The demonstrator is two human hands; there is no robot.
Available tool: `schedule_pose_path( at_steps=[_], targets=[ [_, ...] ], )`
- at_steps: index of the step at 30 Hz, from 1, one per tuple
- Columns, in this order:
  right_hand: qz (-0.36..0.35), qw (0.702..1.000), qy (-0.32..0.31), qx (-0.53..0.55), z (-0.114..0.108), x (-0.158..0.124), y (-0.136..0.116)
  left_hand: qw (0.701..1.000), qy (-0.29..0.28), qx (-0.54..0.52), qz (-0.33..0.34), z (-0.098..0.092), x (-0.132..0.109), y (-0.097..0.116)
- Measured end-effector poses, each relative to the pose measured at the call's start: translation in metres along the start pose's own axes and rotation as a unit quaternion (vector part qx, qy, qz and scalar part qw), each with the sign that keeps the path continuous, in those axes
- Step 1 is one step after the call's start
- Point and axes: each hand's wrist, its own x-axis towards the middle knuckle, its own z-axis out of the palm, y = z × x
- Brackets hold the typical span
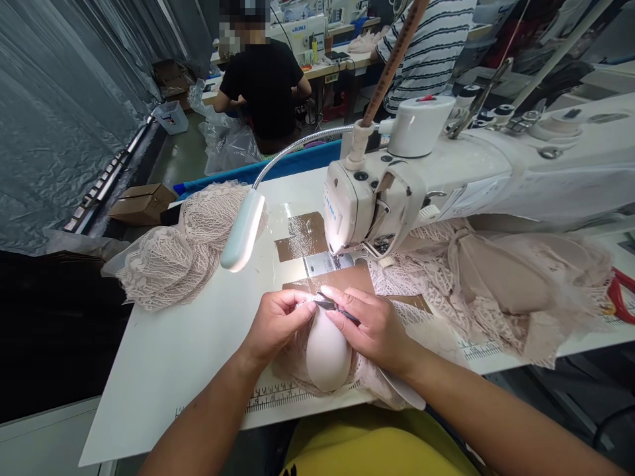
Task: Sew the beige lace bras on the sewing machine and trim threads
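Observation:
Just in front of the sewing machine (pixel 347 205), both hands meet over a pale pink lace bra with a smooth moulded cup (pixel 328 354). My left hand (pixel 280 324) pinches the top edge of the bra between thumb and fingers. In my right hand (pixel 370 324) is a pair of small dark thread snips (pixel 340 309), the tips lying at that pinched edge by the left fingertips. The cup hangs below the hands over the table's front edge, and more lace spreads on both sides. Whether the blades touch a thread is too small to tell.
Stacked lace cups (pixel 159 268) lie at the table's left. A lamp (pixel 243 231) on a bendable neck hangs left of the needle. More lace pieces (pixel 496 264) and red-handled scissors (pixel 620 295) lie right. A printed ruler (pixel 278 396) runs along the front edge. Two people sit or stand beyond.

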Motion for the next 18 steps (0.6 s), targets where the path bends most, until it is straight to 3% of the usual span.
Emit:
schedule_pose_path(
  at_steps=[10,14,18],
  targets=[
    [0.001,1.000,0.001,0.005,-0.0001,0.0015,-0.0016,1.000,-0.013,0.010,-0.004,0.0007,0.0009,-0.0017],
    [-0.004,0.994,-0.011,0.111,-0.0029,0.0002,-0.0010,1.000,-0.016,0.017,0.002,0.0008,0.0029,-0.0041],
    [0.067,0.982,-0.024,0.177,-0.0066,0.0015,-0.0015,0.999,-0.010,0.040,0.002,0.0002,0.0039,-0.0057]
  ],
)
